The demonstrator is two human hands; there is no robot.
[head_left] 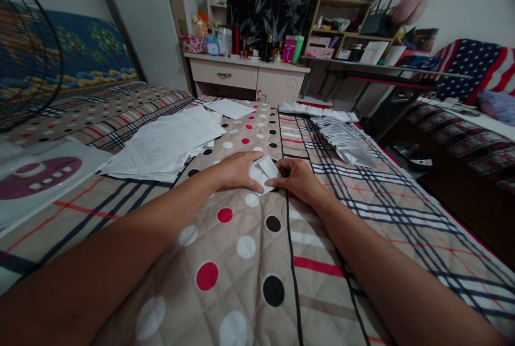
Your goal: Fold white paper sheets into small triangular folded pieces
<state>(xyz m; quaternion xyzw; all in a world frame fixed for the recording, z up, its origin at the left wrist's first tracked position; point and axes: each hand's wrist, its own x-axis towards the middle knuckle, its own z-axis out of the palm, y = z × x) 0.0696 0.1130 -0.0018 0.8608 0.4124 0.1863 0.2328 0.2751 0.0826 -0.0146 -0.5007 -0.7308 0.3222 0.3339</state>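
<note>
Between my two hands, just over the dotted bedspread (233, 252), is a small folded white paper (262, 173) with faint printing on its upper flap. My left hand (237, 170) grips its left side, thumb on the near edge and fingers behind. My right hand (296, 179) pinches the right edge between thumb and curled fingers. To the left lies a loose stack of printed white sheets (169, 139). Beyond my right hand, folded papers are fanned in a row (341, 142), with another row of folded papers (314, 111) behind them.
A plastic bag with a purple print (44, 177) lies at the left, by a wire fan guard (30, 45). Another white sheet (230, 109) rests farther back. A dresser (225, 73) with bottles stands beyond the bed, and a desk (386, 72) with shelves is at the right.
</note>
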